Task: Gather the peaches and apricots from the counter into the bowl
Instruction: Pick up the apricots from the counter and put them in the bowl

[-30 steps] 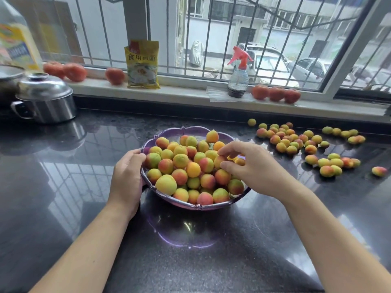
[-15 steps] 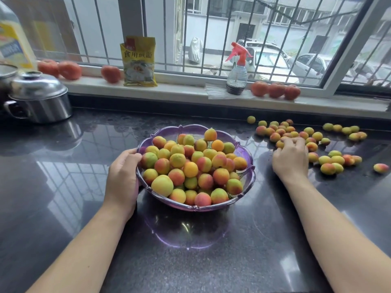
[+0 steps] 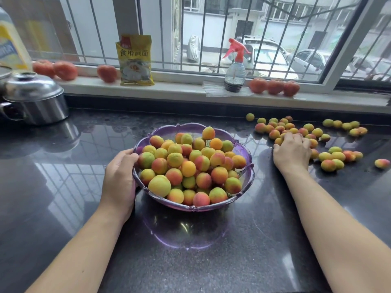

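Observation:
A clear purple scalloped bowl [image 3: 191, 125] stands mid-counter, heaped with several yellow, orange and red peaches and apricots [image 3: 188, 163]. My left hand [image 3: 120, 176] grips the bowl's left rim. Several loose fruits [image 3: 330, 157] lie scattered on the dark counter to the right. My right hand [image 3: 293, 152] lies palm down on the near edge of that pile, fingers curled over a few fruits; whether they are gripped is hidden.
A steel pot with lid [image 3: 33, 98] stands at the back left beside an oil bottle [image 3: 11, 43]. The window sill holds tomatoes [image 3: 274, 86], a yellow packet [image 3: 136, 60] and a red-topped spray bottle [image 3: 234, 68]. The black counter [image 3: 211, 261] reflects the window.
My right hand left the bowl and went right to the loose pile, where it now rests with fingers closing over fruits. The left hand kept its hold on the rim.

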